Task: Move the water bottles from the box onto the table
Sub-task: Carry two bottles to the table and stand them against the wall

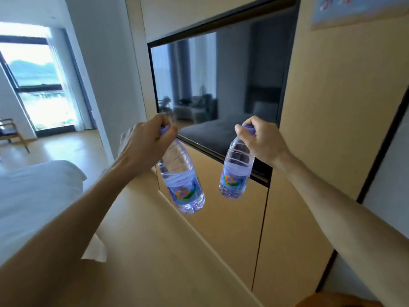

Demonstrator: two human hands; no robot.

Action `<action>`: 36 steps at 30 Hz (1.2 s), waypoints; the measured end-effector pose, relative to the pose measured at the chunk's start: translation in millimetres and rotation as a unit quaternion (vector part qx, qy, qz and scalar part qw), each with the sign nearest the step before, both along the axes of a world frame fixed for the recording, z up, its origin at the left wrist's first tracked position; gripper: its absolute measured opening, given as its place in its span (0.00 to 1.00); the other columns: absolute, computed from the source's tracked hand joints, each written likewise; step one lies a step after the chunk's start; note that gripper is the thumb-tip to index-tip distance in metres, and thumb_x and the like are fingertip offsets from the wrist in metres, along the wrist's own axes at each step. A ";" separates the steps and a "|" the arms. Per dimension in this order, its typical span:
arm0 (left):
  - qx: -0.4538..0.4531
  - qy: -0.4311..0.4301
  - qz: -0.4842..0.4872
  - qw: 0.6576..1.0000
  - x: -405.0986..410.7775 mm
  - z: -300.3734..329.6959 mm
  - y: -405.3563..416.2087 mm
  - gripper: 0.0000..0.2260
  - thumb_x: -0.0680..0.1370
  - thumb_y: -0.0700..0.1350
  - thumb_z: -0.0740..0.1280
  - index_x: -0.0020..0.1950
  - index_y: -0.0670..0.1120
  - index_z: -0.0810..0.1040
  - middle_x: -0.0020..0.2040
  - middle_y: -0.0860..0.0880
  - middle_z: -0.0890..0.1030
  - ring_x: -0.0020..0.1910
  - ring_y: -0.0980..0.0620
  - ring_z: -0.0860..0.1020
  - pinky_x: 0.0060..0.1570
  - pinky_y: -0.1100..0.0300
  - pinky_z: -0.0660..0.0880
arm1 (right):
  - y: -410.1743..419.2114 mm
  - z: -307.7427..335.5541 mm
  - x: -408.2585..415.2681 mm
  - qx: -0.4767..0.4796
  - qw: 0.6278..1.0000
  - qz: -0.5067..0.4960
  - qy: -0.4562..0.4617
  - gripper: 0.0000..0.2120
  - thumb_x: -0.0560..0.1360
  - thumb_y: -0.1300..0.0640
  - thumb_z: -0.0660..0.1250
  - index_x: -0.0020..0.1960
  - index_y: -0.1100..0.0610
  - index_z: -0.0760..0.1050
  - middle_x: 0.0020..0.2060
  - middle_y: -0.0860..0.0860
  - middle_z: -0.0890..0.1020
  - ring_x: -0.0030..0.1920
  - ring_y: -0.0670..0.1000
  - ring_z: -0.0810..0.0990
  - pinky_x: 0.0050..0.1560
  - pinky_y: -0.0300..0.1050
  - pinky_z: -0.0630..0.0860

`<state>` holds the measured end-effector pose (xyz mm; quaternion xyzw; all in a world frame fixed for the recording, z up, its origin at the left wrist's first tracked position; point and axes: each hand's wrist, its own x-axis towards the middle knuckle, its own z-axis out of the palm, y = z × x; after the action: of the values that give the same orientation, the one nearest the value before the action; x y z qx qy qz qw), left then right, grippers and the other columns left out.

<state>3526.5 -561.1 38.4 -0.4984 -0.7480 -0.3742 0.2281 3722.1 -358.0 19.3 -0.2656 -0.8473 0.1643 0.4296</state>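
Note:
I hold two clear water bottles with purple caps and colourful labels, both hanging in the air in front of a wall. My left hand (146,142) grips the cap end of the left bottle (182,185), which tilts down and to the right. My right hand (261,140) grips the cap end of the right bottle (236,171), which hangs nearly upright. The two bottles are apart. No box and no table show in this view.
A dark television screen (221,85) is set into the light wooden wall (332,107) ahead. A bed with white linen (33,196) lies at the left. A wooden floor (166,251) runs between them. A window (37,85) and a chair (11,134) are far left.

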 end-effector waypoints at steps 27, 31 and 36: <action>-0.043 -0.007 0.204 0.978 -356.0 0.8 19.0 0.10 0.81 0.52 0.59 0.50 0.46 0.73 0.41 0.46 0.79 0.40 0.45 0.78 0.42 0.50 0.76 | 66.7 6.3 -490.5 0.050 0.973 0.220 -0.041 0.17 0.80 0.41 0.57 0.52 0.54 0.74 0.42 0.51 0.80 0.44 0.55 0.80 0.46 0.50 0.78; -0.035 0.005 0.222 0.974 -407.2 1.1 30.1 0.10 0.81 0.52 0.60 0.49 0.46 0.73 0.39 0.47 0.77 0.36 0.47 0.76 0.37 0.56 0.69 | 83.8 7.9 -556.2 0.062 0.967 0.243 -0.045 0.14 0.79 0.40 0.56 0.50 0.51 0.70 0.41 0.50 0.80 0.41 0.53 0.80 0.44 0.51 0.78; -0.041 -0.006 0.255 0.966 -479.0 -5.4 41.1 0.13 0.81 0.53 0.60 0.53 0.43 0.74 0.41 0.48 0.77 0.38 0.47 0.77 0.38 0.55 0.72 | 100.4 3.0 -638.8 0.057 0.957 0.280 -0.054 0.12 0.80 0.41 0.56 0.50 0.49 0.68 0.39 0.46 0.77 0.40 0.51 0.79 0.45 0.51 0.79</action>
<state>3047.5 -520.1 33.0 -0.2977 -0.8666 -0.2755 0.2906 3083.3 -257.6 22.3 -0.0018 -0.9175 0.2152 0.3346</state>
